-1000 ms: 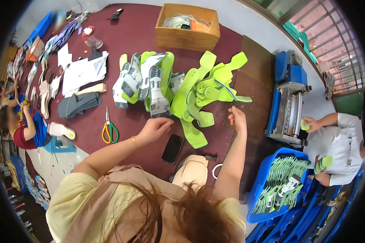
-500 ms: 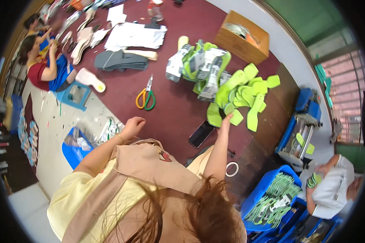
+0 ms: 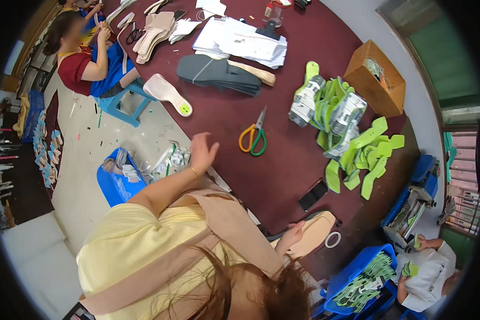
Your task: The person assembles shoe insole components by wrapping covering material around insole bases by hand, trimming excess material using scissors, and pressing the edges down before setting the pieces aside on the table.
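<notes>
Over the near left edge of the maroon table, my left hand point(image 3: 204, 152) is raised with its fingers apart and nothing in it. My right hand point(image 3: 290, 237) lies close to my body, at the edge of a beige insole shape point(image 3: 316, 232); its fingers look curled, and anything in them is hidden. Ahead of my hands lie scissors point(image 3: 255, 129) with orange and green handles. A dark phone point(image 3: 313, 196) rests beyond the right hand. Loose lime-green insole pieces point(image 3: 365, 154) spread to its right, beside wrapped bundles point(image 3: 348, 114) of similar pieces.
Further back are a strapped dark grey stack point(image 3: 213, 74), white sheets point(image 3: 240, 40) and a wooden box point(image 3: 376, 80). A white ring point(image 3: 327, 240) lies right. A blue crate point(image 3: 352, 256) stands near a co-worker point(image 3: 426, 277) holding green pieces. Another person point(image 3: 85, 66) sits left.
My right hand has drawn back from the green pieces toward my body, by the beige insole. My left hand has risen and its fingers have spread. The whole view has swung left.
</notes>
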